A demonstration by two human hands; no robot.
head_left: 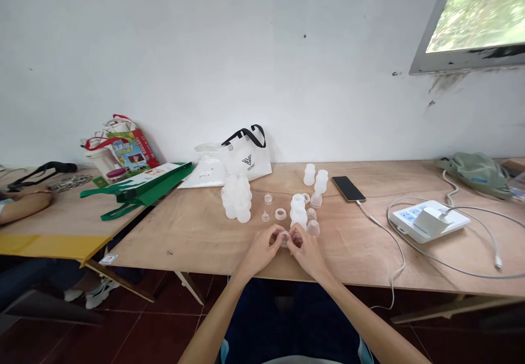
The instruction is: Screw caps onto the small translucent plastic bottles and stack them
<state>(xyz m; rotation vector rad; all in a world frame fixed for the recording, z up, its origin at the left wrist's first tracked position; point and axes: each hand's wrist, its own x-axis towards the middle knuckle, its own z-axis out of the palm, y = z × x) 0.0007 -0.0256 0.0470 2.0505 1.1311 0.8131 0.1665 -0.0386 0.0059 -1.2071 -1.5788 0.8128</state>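
Observation:
Near the table's front edge, my left hand (264, 246) and my right hand (304, 248) meet with fingertips pinched on a small clear plastic ring (284, 236), partly hidden by the fingers. Just beyond them lie a loose collar ring (280, 214), a clear nipple (265, 217) and a small clear cap-like part (268, 199). By my right hand stand white baby bottles (298, 209), with clear domed caps (313, 227) beside them. A cluster of white bottles (237, 198) stands to the left, and two more bottles (321, 180) stand farther back.
A phone (348, 188) on a cable and a white power strip (429, 220) are at right, with a green cloth bag (473, 175) behind. White bags (248, 159) lean on the wall; a green bag (153, 186) bridges the left tables. Another person's arm (27, 205) rests far left.

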